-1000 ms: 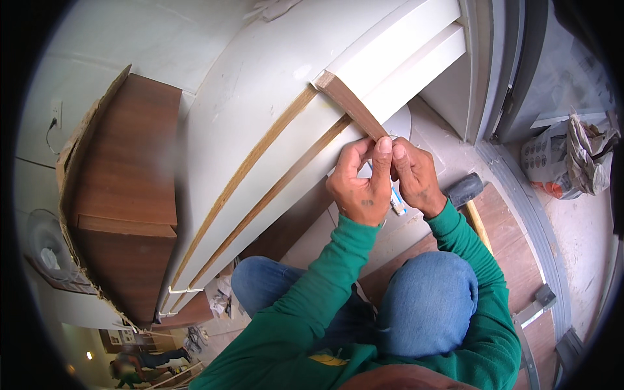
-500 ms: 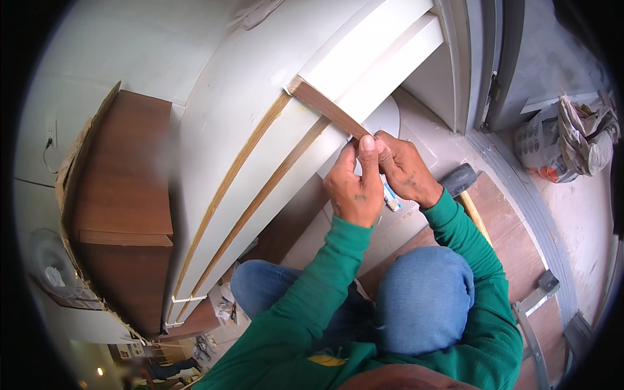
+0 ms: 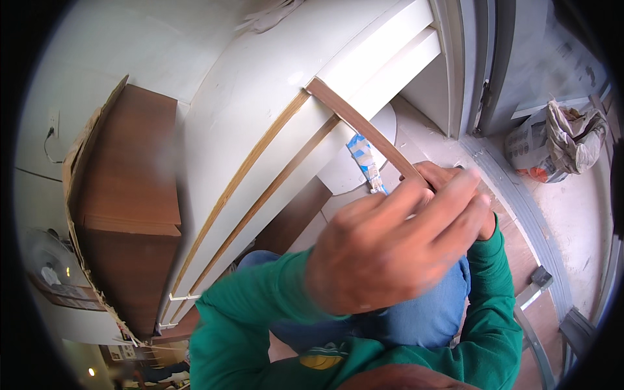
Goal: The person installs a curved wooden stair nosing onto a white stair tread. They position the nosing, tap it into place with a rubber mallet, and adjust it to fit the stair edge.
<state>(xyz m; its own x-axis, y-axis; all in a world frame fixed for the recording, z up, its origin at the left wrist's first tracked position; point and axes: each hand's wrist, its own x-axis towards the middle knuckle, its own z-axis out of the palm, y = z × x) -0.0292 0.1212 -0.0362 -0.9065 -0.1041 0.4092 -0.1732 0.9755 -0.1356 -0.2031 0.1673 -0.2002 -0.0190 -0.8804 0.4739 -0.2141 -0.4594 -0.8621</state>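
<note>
A brown wood-look edging strip (image 3: 367,129) runs from the corner of a white panel cabinet (image 3: 260,107) across two panel ends toward me. My right hand (image 3: 437,174) grips its near end with bent fingers, partly hidden behind the other hand. Raised close in front is my left hand (image 3: 390,250), blurred by motion, its fingers stretched out and nothing visible in them. Beneath the strip lies a slim blue-and-white thing (image 3: 365,159) like a tube, on a round white surface (image 3: 338,172). Bare brown edges (image 3: 250,169) show along the panels.
Brown boards (image 3: 130,156) with cardboard (image 3: 84,140) stand at the left against the wall. A plastic bag with crumpled paper (image 3: 575,140) sits at the far right beside a grey door track (image 3: 520,188). A metal frame piece (image 3: 536,292) lies nearer on the right.
My left hand has come off the strip and risen toward me. My right hand has moved down and right along the strip, of which more now shows. The hammer is now hidden.
</note>
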